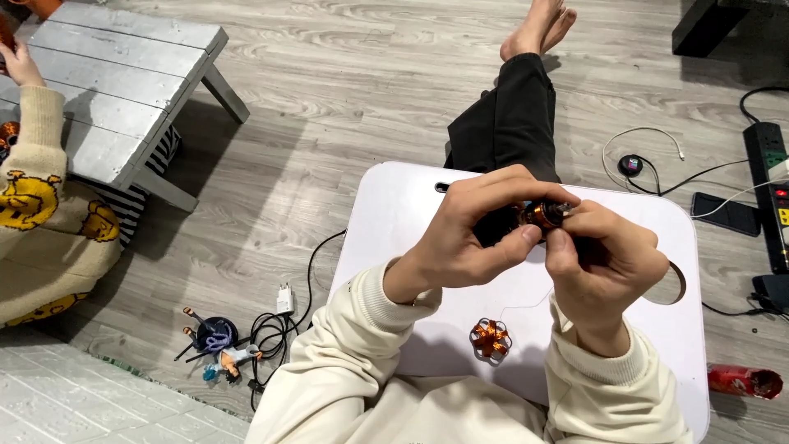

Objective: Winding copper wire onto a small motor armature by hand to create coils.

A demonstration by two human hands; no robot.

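Both of my hands are raised over a white lap tray (394, 215). My left hand (472, 234) and my right hand (600, 263) pinch a small round part wound with copper wire (544, 215) between their fingertips. A thin wire trails from it down toward the tray. A second copper-wound star-shaped part (491, 338) lies on the tray between my cream sleeves. My fingers hide most of the held part.
My legs in dark trousers (509, 115) stretch out beyond the tray. Another person in a cream patterned sweater (37, 222) sits at the left by a grey wooden bench (123, 74). Small tools and a charger (283, 299) lie on the floor. A power strip (772, 189), phone (725, 214) and red tube (744, 381) are at right.
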